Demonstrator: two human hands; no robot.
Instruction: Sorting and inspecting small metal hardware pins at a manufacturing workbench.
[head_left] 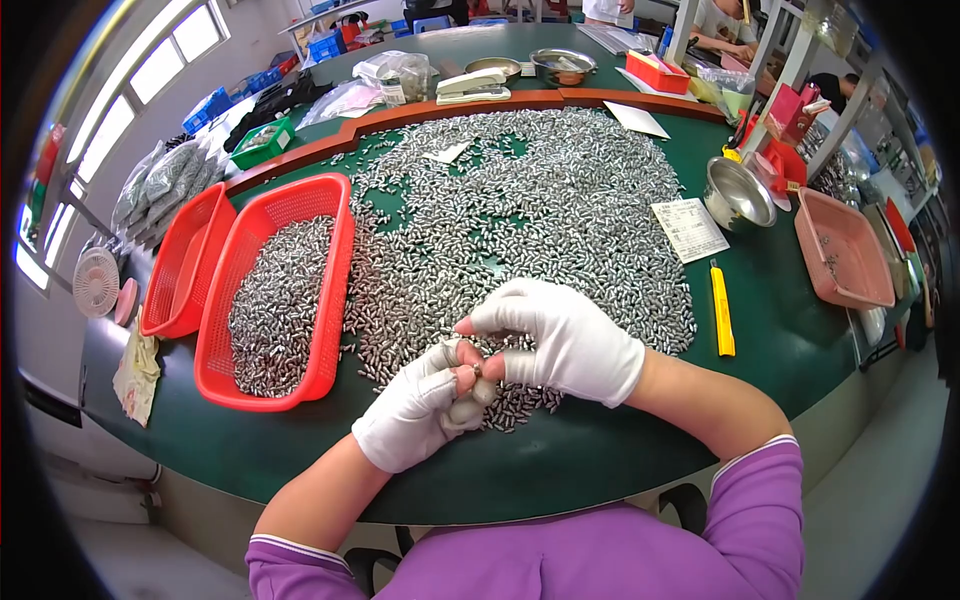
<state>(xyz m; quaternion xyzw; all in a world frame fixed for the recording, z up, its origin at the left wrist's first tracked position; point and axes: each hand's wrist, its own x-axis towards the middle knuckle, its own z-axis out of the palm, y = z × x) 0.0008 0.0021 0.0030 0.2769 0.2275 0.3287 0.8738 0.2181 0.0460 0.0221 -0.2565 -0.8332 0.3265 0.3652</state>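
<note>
At the table's near edge we pinch one small silvery metal piece (pixel 478 369).
Our gloved left hand (pixel 415 410) and right hand (pixel 565 335) hold it together; two red baskets (pixel 335 290) sit left.

Clear plastic bags (pixel 398 72) with small contents sit at the far table edge, just left of a stapler. Grey-filled clear plastic packets (pixel 165 180) are piled at the left, behind the red baskets. A white printed paper slip (pixel 689 229) lies flat on the green table, right of the metal parts. A blank-looking white card (pixel 637 119) lies further back.
</note>
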